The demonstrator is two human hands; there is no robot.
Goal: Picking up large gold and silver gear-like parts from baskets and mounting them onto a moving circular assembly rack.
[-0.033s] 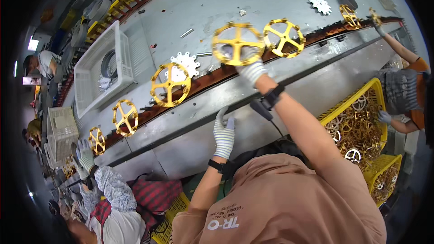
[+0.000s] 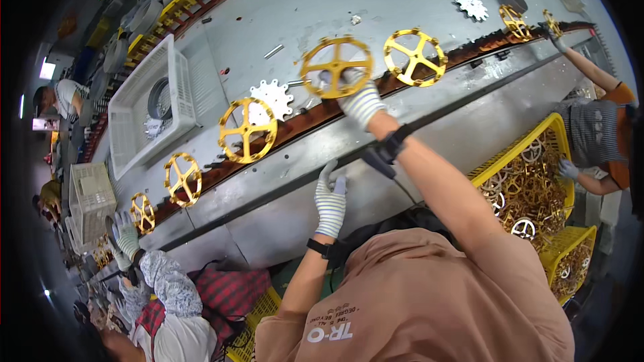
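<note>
My right hand (image 2: 362, 102), in a striped knit glove, is closed on a gold spoked wheel (image 2: 338, 65) with a lugged rim. The wheel stands over the dark red conveyor strip (image 2: 295, 133) and hides most of the fingertips. Just to its right is another gold wheel (image 2: 416, 58); to its left, a third gold wheel (image 2: 247, 130) stands in front of a silver toothed disc (image 2: 270, 100). At the table's near edge, my left hand (image 2: 331, 206), also gloved, holds nothing, its thumb and fingers apart.
A white crate (image 2: 182, 87) with parts stands at the left. At the right, a yellow basket (image 2: 477, 177) holds many gold and silver pieces. A co-worker's gloved hand (image 2: 125, 233) is at the far left; another's hand (image 2: 558, 41) touches a wheel at the far right.
My right hand and its gold wheel have shifted left. The other wheels on the strip sit slightly further left. My left hand has hardly moved.
</note>
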